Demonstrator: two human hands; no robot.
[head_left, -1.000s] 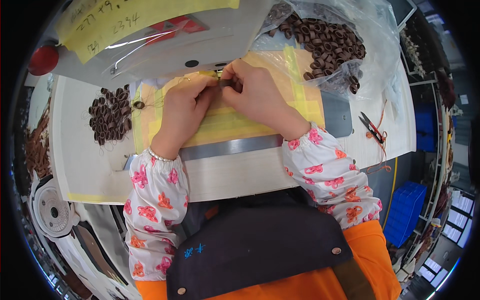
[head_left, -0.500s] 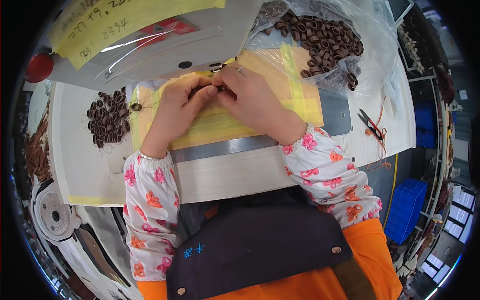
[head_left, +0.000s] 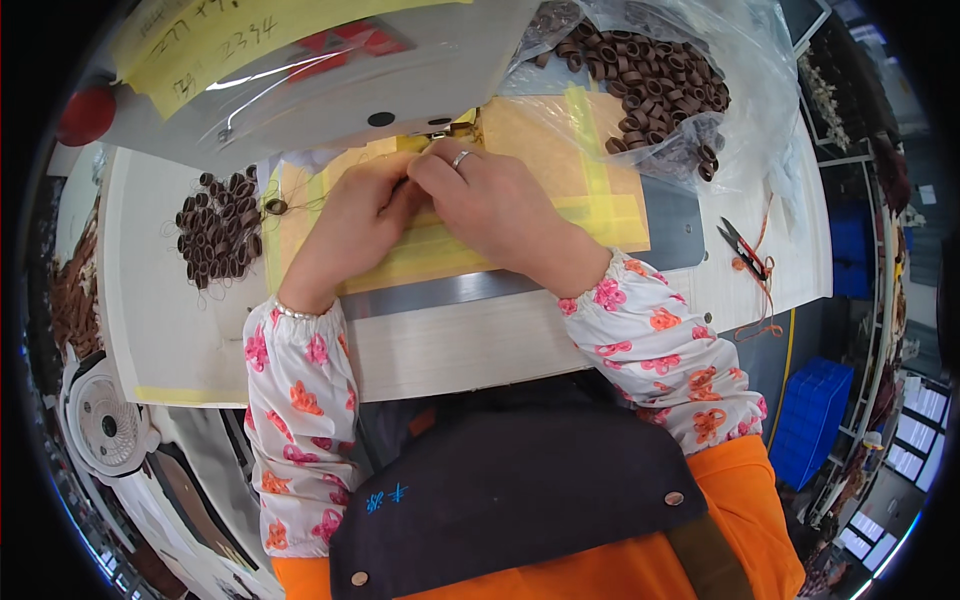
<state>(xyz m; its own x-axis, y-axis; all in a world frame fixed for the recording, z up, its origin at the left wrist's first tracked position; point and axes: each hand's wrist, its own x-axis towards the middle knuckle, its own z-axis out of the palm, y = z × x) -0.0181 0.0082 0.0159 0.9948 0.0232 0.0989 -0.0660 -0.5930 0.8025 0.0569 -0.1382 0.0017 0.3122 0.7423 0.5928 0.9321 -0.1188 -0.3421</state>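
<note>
My left hand and my right hand meet at the fingertips, closed, just in front of the metal foot of a grey sewing machine. Whatever they pinch is hidden behind the fingers. Both are over a tan board edged with yellow tape. A heap of small brown loops with loose threads lies left of my left hand. One loop sits apart from it, close to my left wrist, threads trailing. More brown loops spill from a clear plastic bag at the far right.
Red-handled thread snips lie at the table's right with an orange cord. The machine's body overhangs the far left. A white fan stands beyond the left edge, and a blue crate is below on the right.
My fingers have shifted slightly left and toward me, and my right hand has rolled over the fingertips. The dark piece glimpsed between them before is now covered.
</note>
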